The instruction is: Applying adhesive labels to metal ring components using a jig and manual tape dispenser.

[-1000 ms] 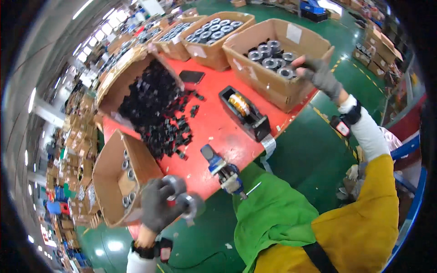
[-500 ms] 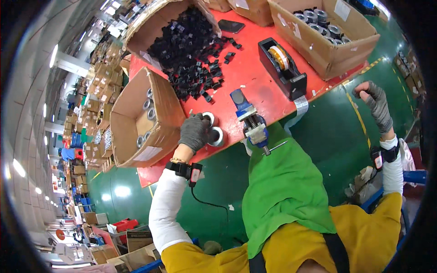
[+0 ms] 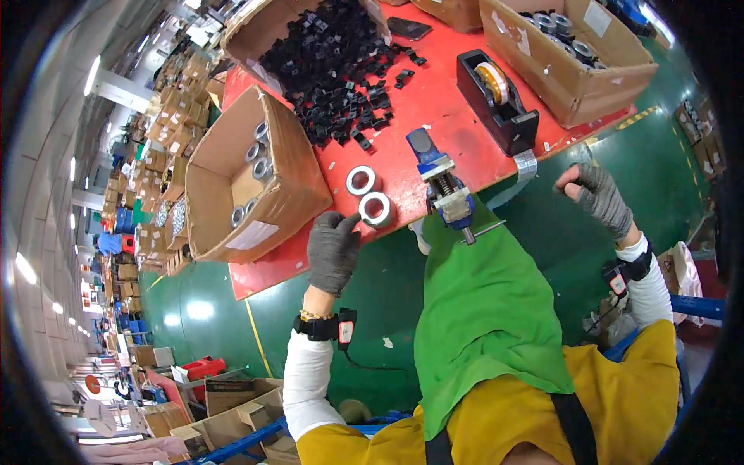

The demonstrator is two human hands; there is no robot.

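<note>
Two grey metal rings, a far one (image 3: 361, 180) and a near one (image 3: 377, 209), lie side by side on the red table (image 3: 434, 101), close to its front edge. My left hand (image 3: 333, 254), in a grey fingerless glove, is just left of the near ring, its fingers bent and the thumb apart from them; it holds nothing that I can see. Out to the right, over the floor, my right hand (image 3: 601, 200) is curled closed in a matching glove, and nothing shows in it. Between the hands a small blue bench vise (image 3: 446, 186) sits at the table edge.
A cardboard box (image 3: 298, 205) with several rings stands at left. Behind it, small black clips (image 3: 341, 85) spill from another box. A black tape dispenser (image 3: 496, 101) is right of the vise; a further box of rings (image 3: 589, 93) stands at far right. A phone (image 3: 408, 29) lies at the back.
My left hand has drawn back from the two rings toward me, leaving both uncovered on the table. My right hand has moved left and slightly nearer. The view has shifted a little.
</note>
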